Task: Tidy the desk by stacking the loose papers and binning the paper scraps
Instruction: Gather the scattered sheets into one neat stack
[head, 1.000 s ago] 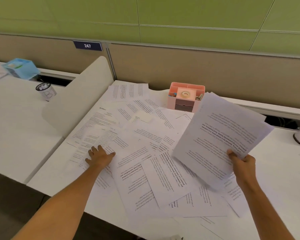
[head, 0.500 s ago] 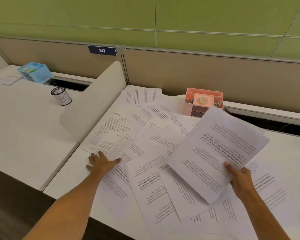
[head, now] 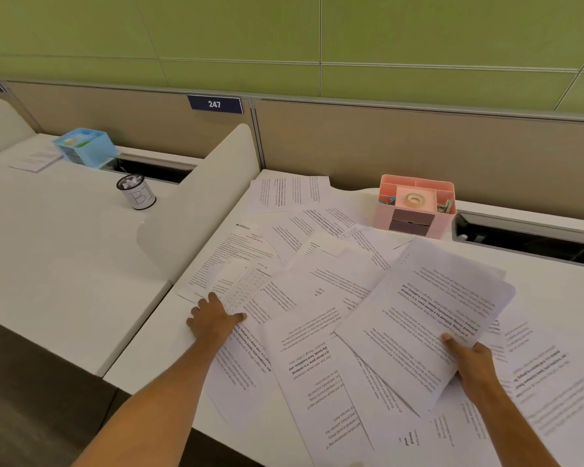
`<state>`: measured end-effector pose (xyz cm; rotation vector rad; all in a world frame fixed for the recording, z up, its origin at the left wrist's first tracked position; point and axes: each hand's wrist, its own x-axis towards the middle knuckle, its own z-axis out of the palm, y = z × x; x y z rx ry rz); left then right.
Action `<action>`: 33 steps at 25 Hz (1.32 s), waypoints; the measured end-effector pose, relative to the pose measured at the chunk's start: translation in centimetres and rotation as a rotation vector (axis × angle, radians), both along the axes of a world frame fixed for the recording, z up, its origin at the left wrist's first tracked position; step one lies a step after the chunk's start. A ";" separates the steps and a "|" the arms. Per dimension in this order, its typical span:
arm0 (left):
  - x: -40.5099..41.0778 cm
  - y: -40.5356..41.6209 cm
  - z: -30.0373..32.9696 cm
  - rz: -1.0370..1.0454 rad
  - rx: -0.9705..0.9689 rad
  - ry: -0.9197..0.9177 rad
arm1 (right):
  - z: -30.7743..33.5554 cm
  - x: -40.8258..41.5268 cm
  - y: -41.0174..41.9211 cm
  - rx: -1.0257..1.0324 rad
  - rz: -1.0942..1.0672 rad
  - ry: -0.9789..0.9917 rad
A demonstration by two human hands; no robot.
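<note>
Several printed sheets (head: 304, 298) lie scattered and overlapping across the white desk (head: 142, 362). My right hand (head: 471, 360) grips a gathered stack of papers (head: 425, 315) by its near corner, thumb on top, held tilted just above the loose sheets. My left hand (head: 213, 316) rests flat with spread fingers on the left edge of the scattered sheets, near a sheet with a table printed on it (head: 246, 284). No paper scraps are plain to see on this desk.
A pink desk organiser (head: 415, 205) with a tape roll stands at the back. A white divider panel (head: 199, 203) separates the neighbouring desk, which bears a small cup marked B (head: 136, 192), a blue organiser (head: 85, 146) and a sheet (head: 36, 158). A partition wall runs behind.
The view has swung left. My left hand has drawn the left sheets slightly toward me, still flat. The right hand keeps hold of the stack, now lower over the loose sheets.
</note>
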<state>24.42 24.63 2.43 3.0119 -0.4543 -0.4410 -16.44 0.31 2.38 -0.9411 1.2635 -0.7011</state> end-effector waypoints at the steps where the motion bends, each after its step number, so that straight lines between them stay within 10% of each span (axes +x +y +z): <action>1: 0.3 0.1 0.2 -0.010 -0.007 -0.011 | -0.1 0.1 0.0 -0.003 -0.003 0.008; 17: 3.8 -2.4 4.4 0.092 -0.202 0.234 | -1.4 -0.1 -0.7 -0.038 0.005 0.067; 33: -1.1 -11.6 21.1 -0.602 -0.685 0.194 | -0.5 0.7 -0.8 -0.037 0.026 0.021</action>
